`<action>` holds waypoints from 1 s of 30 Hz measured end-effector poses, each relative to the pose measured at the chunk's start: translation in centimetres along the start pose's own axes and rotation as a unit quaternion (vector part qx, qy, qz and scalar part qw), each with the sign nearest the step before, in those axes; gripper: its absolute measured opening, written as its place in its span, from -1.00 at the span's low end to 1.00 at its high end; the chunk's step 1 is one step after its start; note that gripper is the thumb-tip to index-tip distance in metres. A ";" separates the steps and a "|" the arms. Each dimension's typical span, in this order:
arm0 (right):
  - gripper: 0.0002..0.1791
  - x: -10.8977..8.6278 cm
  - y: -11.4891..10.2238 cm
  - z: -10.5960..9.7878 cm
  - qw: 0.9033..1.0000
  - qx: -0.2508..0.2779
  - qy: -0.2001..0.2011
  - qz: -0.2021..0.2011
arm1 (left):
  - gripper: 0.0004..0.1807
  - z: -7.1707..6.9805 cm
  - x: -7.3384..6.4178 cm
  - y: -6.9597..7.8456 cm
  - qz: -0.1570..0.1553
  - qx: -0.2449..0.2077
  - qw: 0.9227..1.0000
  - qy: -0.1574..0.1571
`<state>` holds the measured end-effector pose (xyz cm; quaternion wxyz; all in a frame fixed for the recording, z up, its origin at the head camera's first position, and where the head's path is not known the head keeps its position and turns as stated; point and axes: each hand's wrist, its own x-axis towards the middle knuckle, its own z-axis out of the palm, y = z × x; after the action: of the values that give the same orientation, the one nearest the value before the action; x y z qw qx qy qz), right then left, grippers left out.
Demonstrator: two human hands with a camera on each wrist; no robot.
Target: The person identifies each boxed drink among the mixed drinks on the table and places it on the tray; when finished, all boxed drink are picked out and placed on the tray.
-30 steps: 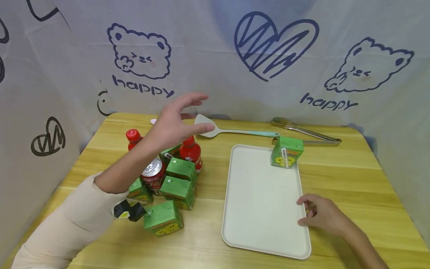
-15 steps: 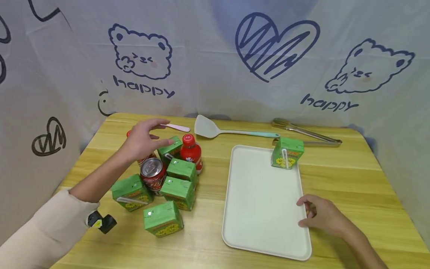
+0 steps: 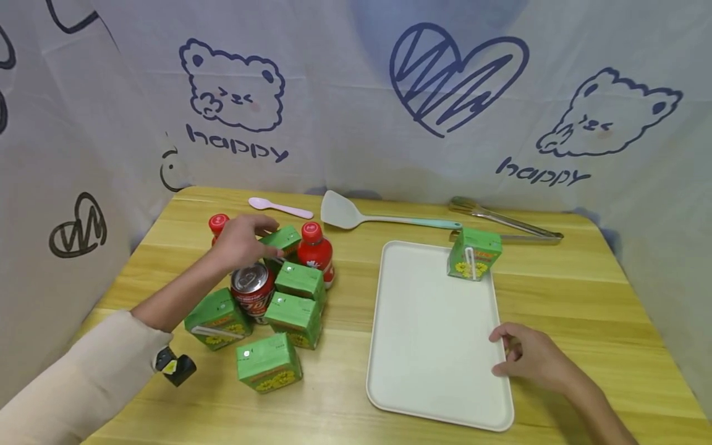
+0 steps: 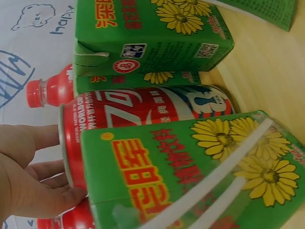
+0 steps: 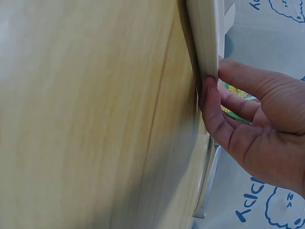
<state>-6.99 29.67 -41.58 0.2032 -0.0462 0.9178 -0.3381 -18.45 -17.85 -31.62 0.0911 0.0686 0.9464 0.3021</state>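
Note:
My left hand (image 3: 243, 241) reaches over the group of drinks, its thumb and fingers around a green drink carton (image 3: 286, 237) in the back row. In the left wrist view, the red can (image 4: 143, 107) and a nearer green carton (image 4: 186, 176) hide that carton and the fingertips' contact. My right hand (image 3: 531, 351) pinches the right rim of the cream tray (image 3: 434, 334); the right wrist view shows thumb and fingers on either side of the tray edge (image 5: 205, 38). Another green carton (image 3: 474, 253) stands upright at the tray's back right corner.
Two red-capped bottles, one on the right (image 3: 316, 250) and one on the left (image 3: 218, 224), flank the held carton. Several green cartons (image 3: 269, 361) stand in front. A pink spoon (image 3: 280, 208), a spatula (image 3: 342, 210) and metal tongs (image 3: 506, 217) lie along the back.
My left hand has come down from above the bottles, first leftward, then slightly right onto the back carton. The right hand stays on the tray rim.

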 end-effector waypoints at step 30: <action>-0.46 -0.1 0.1 -0.1 1.000 0.003 0.000 0.003 | -0.41 0.4 0.2 0.2 0.025 0.046 0.998 0.016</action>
<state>-6.98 29.85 -41.59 0.2043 -0.0425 0.9170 -0.3399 -18.59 -17.47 -31.86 0.0654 0.0921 0.9586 0.2613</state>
